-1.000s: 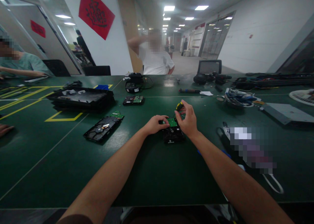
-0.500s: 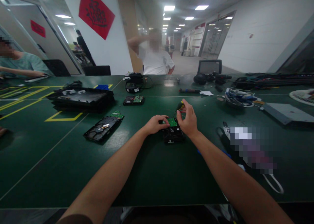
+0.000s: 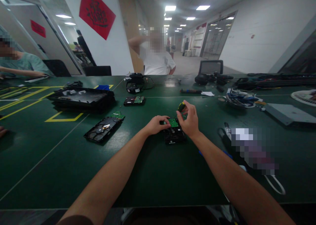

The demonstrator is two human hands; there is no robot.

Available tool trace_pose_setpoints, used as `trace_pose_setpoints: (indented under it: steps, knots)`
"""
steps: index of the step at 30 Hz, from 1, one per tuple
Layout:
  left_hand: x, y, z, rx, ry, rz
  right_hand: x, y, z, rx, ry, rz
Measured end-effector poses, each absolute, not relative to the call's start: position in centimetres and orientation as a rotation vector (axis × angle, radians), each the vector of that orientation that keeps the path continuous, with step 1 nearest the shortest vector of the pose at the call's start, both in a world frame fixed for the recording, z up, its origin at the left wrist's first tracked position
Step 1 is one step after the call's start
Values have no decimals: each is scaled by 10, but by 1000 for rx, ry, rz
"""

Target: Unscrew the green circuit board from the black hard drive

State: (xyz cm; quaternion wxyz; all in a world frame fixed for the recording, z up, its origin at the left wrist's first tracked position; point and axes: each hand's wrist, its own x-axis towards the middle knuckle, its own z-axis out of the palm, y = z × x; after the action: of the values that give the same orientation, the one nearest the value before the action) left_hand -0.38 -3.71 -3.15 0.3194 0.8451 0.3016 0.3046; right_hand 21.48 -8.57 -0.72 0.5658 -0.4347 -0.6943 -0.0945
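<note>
A black hard drive (image 3: 174,137) with a green circuit board (image 3: 174,122) at its far end lies on the dark green table in front of me. My left hand (image 3: 158,124) grips the drive's left side, its thumb on the board. In my right hand (image 3: 190,119), thumb and fingers pinch the dark green and yellow handle of a screwdriver (image 3: 181,107), held tilted above the drive's far right side. The tool's tip is too small to make out. Another opened hard drive (image 3: 100,131) sits to the left, and a smaller one (image 3: 134,101) farther back.
A stack of black trays (image 3: 81,98) stands at the far left. On the right lie a bundle of cables (image 3: 238,98), a grey metal box (image 3: 288,113) and a partly blurred pouch (image 3: 251,149). Two people sit across the table.
The screwdriver handle in my right hand has turned and tilted, so more of it shows now. My left hand and the hard drive have stayed in place.
</note>
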Motion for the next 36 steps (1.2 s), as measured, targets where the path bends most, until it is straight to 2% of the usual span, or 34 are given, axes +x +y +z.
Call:
trace_pose_setpoints:
  steps: [36]
  knots:
    - [-4,-36,-33,2198,809,796,213,-84,-8,-1013,-1634,-192]
